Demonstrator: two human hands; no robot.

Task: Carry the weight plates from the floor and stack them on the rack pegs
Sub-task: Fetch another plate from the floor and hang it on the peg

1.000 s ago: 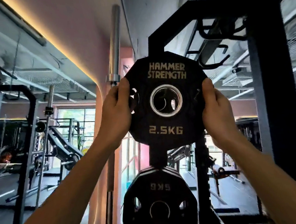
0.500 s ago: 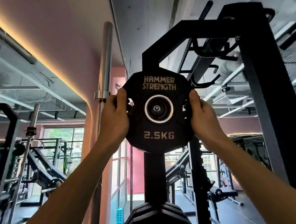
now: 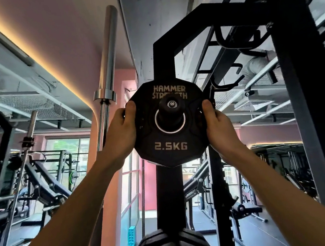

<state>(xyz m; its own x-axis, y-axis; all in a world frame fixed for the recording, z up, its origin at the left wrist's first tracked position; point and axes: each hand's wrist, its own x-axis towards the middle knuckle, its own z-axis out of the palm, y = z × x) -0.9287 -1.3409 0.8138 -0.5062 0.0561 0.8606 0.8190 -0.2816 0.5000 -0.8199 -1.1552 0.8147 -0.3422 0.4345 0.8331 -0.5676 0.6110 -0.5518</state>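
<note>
A black 2.5KG Hammer Strength weight plate [image 3: 171, 147] hangs at head height on the black rack upright [image 3: 169, 191]. The rack's peg [image 3: 170, 106] pokes out through the plate's steel-ringed centre hole. My left hand [image 3: 121, 130] grips the plate's left edge, thumb on its face. My right hand [image 3: 216, 125] grips the right edge the same way. Below, at the bottom of the frame, the ribbed rims of several stacked plates [image 3: 169, 245] sit on a lower peg.
A steel barbell [image 3: 106, 72] stands upright just left of the rack. A thick black rack post [image 3: 301, 89] rises at the right, with hooks near its top. Benches and other racks fill the floor on both sides. A blue block [image 3: 131, 236] lies by the window.
The plate has slid onto the peg: before, the peg end only showed inside the hole; now it sticks out in front. Both hands kept their grip and moved forward.
</note>
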